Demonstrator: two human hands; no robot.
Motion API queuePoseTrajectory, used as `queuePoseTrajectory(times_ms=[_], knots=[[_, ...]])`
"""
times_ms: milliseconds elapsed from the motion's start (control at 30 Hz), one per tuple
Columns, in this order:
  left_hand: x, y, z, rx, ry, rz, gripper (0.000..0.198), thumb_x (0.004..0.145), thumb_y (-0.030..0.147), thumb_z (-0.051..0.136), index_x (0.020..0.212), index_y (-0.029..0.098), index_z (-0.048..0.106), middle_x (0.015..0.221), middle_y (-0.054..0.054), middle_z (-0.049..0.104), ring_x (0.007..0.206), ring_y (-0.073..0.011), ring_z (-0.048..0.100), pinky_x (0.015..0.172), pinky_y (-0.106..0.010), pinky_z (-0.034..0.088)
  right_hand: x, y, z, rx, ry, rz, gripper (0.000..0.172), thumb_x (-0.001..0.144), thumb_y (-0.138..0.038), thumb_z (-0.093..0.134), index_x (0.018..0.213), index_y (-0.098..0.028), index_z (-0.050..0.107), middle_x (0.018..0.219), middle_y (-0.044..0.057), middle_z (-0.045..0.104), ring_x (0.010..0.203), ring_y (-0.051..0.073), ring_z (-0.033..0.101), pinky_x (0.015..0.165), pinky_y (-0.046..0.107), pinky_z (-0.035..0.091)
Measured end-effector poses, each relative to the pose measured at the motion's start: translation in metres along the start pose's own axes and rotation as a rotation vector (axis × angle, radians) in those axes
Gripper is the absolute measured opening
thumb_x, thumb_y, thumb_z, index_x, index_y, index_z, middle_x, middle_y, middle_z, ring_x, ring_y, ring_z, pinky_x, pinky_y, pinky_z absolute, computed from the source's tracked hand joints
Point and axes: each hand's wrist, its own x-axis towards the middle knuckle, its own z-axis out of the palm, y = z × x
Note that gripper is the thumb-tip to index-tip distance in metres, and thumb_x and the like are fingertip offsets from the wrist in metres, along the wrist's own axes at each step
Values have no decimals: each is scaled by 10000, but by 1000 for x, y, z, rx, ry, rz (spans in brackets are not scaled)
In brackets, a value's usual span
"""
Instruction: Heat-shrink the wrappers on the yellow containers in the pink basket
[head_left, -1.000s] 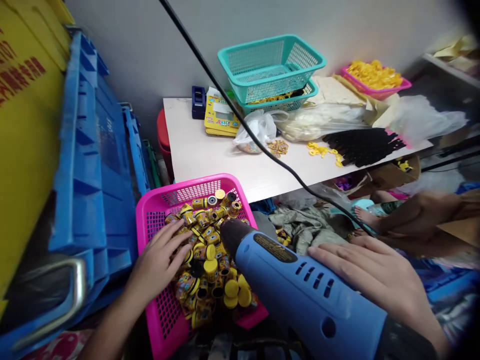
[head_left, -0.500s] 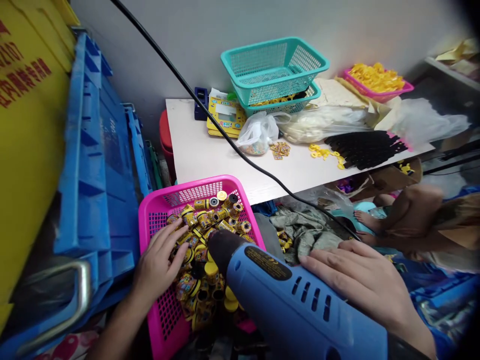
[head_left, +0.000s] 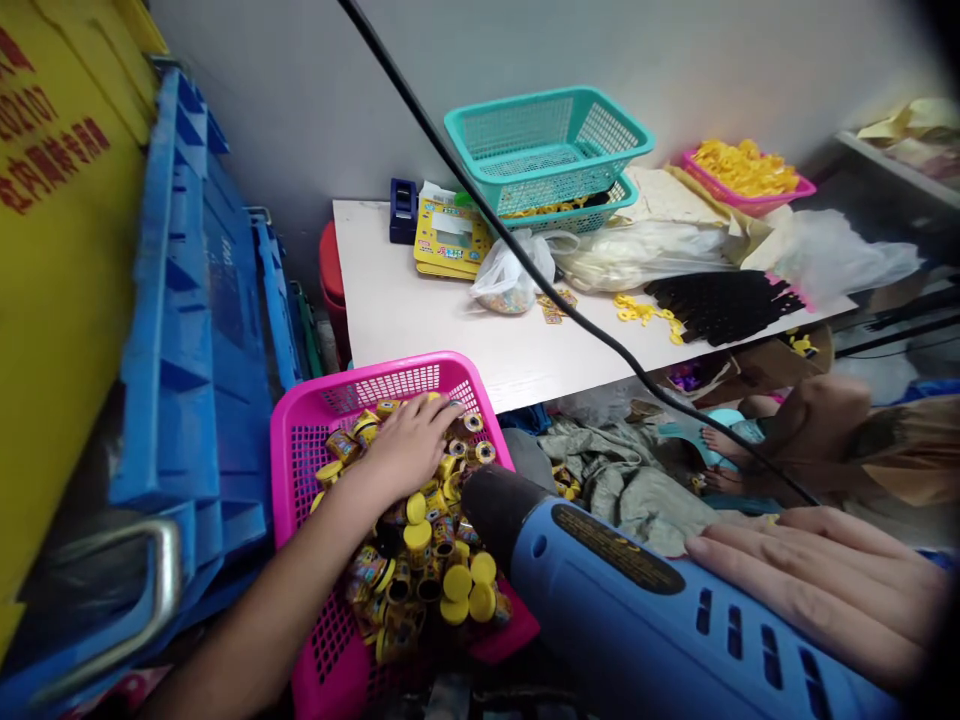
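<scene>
A pink basket (head_left: 282,440) in front of me holds many small yellow-patterned cylinders (head_left: 401,580), some with round yellow caps. My left hand (head_left: 412,445) reaches into it palm down, fingers stretched over the cylinders near its far side. Whether a fingertip touches one is hard to see. A blue heat gun (head_left: 600,580) with a black nozzle points into the basket from the lower right. My right hand (head_left: 825,590) lies along the gun's body, gripping it from its far side; the thumb and the gun's handle are hidden.
Behind stands a white table (head_left: 420,320) with stacked teal baskets (head_left: 551,180), a plastic bag (head_left: 510,275) and black strips (head_left: 720,305). A black cable (head_left: 480,200) crosses the view. Blue crates (head_left: 165,300) stand at left. Another person's leg (head_left: 817,430) shows at right.
My left hand has moved forward and right, deeper over the cylinders. The heat gun and my right hand have shifted right, and the cable has swung right.
</scene>
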Motion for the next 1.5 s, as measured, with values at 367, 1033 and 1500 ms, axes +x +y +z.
queuePoseTrajectory(times_ms=[367,1033,1500], knots=[[-109,-44,13,-40,102,-18,405,982,414,355,1198,284,671,1405,-23,569,1341,-258,472,1134,-557,346,11,7,11,49,-17,68,538,994,-244,303,1526,-317,280,1216,-22,604,1062,208,601,847,408,403],[-139,-13,5,-207,727,322,255,999,211,332,784,211,469,673,-3,528,661,-150,538,646,-282,479,81,-21,48,114,216,-118,317,992,-172,317,1184,-92,556,1027,82,642,874,150,604,730,320,347],[-151,-16,25,-326,647,370,317,1005,264,317,724,205,450,597,-1,453,571,-147,462,548,-286,408,83,-33,53,87,219,-107,341,997,-195,310,1182,-93,578,1037,98,644,905,155,602,765,319,348]])
